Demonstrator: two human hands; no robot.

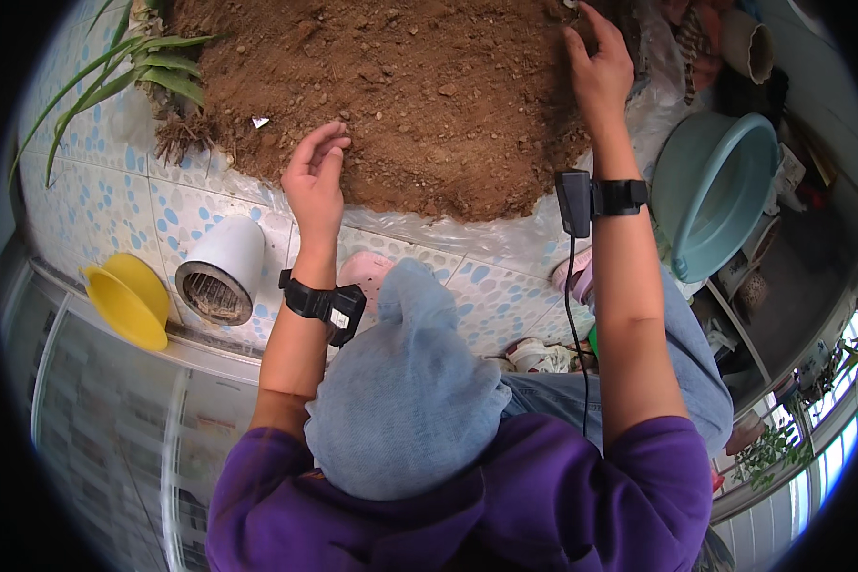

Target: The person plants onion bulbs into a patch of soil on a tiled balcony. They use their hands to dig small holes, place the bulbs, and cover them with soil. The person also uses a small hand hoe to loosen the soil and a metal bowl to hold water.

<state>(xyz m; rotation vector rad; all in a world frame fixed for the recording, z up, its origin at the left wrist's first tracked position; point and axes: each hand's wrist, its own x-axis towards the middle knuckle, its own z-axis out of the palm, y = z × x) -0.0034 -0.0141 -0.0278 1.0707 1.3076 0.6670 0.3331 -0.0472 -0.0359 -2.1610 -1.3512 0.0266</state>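
Note:
Brown soil with small stones (415, 107) is spread on a clear plastic sheet (443, 232) over the tiled floor. My left hand (318, 171) is over the near left part of the soil, its fingers curled loosely and nothing seen in them. My right hand (600, 68) reaches over the soil's right edge, thumb and forefinger apart; a small pale piece (570, 3) lies by its fingertip at the picture's top edge. A white scrap (260, 122) rests on the soil left of my left hand. Aloe-like plants with bare roots (175, 79) lie at the soil's left edge.
A light blue plastic basin (715, 196) stands right of my right forearm, near a pale pot (749, 50). A white cylindrical pot (222, 268) and a yellow plastic dish (129, 300) are on the tiles at left, by a sliding glass door (114, 400). A cable hangs from my right wristband.

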